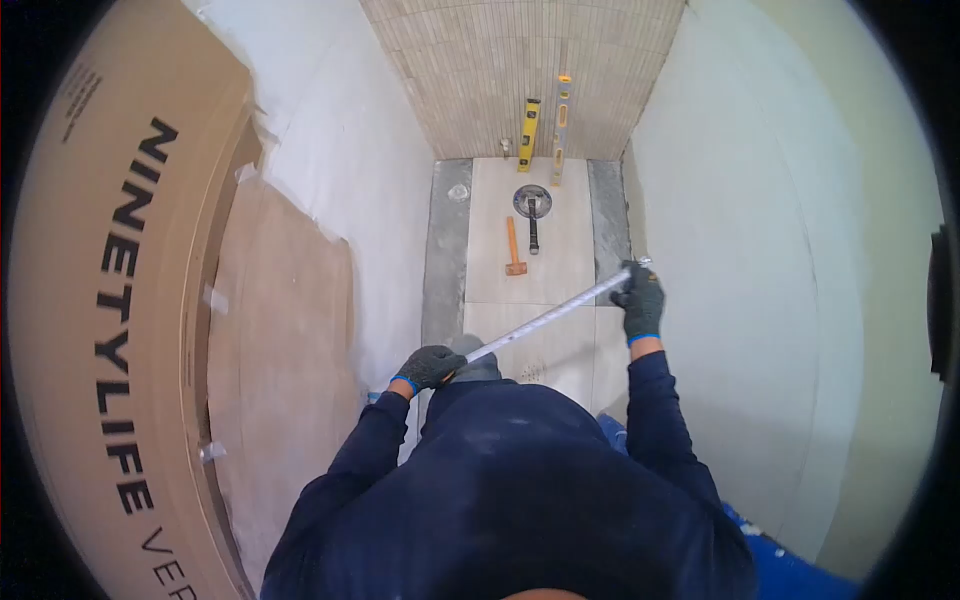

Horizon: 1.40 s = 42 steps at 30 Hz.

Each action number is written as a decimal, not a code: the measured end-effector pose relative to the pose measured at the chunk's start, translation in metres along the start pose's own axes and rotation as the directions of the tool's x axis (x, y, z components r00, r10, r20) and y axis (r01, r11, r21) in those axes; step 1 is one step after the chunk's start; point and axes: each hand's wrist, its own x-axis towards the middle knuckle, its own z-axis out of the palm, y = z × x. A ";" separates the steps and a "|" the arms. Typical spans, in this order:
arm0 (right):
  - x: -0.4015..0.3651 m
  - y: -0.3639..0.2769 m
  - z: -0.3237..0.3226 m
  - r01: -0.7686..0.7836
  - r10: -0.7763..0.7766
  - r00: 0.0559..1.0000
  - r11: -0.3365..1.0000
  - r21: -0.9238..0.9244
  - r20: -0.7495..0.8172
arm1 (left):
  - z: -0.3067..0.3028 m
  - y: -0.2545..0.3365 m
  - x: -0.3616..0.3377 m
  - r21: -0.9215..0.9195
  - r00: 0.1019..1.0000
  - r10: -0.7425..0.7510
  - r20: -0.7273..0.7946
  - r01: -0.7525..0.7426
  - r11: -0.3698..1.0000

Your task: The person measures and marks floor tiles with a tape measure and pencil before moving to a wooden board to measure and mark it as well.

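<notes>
Tape measure [545, 318] is drawn out in a straight slanted line above the pale floor tile [520, 345], on the near side of the orange-handled mallet [514, 248].

- Left hand [430, 367]: dark glove, closed in a fist on the tape's low end, nearer than the mallet and left of it. Cannot tell whether the case is inside the fist.
- Right hand [640, 300]: dark glove, fingers curled tight on the tape's high end, right of the mallet and close to the white side wall.
- Round suction cup [532, 203] with black handle lies just beyond the mallet.
- Two levels [528, 135] lean on the tiled wall [480, 70], farther beyond the mallet.
- Big printed cardboard box [120, 300] stands well left of the mallet.
</notes>
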 end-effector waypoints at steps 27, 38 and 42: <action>0.722 -0.006 0.298 0.293 -0.252 0.950 0.518 -0.804 0.184 | -0.021 -0.183 0.558 -0.477 0.986 0.144 0.082 -0.088 0.875; 0.806 0.048 0.356 0.334 -0.399 0.911 0.562 -0.757 0.105 | 0.116 -0.177 0.555 -0.654 0.912 -0.074 0.403 0.344 0.674; 0.717 0.040 0.432 0.336 -0.367 0.929 0.764 -0.551 0.058 | 0.077 -0.185 0.566 -0.693 0.817 -0.202 0.540 0.568 0.444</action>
